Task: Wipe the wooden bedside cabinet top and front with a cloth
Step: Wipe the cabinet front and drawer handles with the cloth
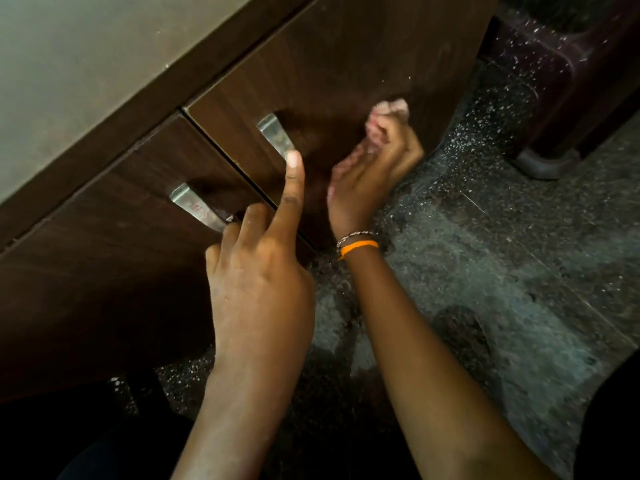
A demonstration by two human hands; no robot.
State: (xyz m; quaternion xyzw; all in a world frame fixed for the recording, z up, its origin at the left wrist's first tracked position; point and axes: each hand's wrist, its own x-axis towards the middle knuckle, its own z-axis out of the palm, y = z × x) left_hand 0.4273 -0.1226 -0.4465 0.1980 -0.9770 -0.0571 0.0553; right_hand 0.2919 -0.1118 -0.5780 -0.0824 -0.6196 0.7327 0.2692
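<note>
Metal handles [276, 135] (left hand [256, 271] touching one) flank cloth [389, 109].

Bare forearms, no sleeves; right wrist: orange band [359, 247], thin beaded bracelet [353, 235].

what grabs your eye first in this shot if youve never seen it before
First the two bare arms reaching in from the bottom: the left hand at centre, index finger raised and other fingers curled at a metal handle on the dark wooden cabinet front. To its right, the right hand, orange band on its wrist, presses a bunched pink cloth against the lower drawer front. A speckled stone floor fills the right side.
</note>
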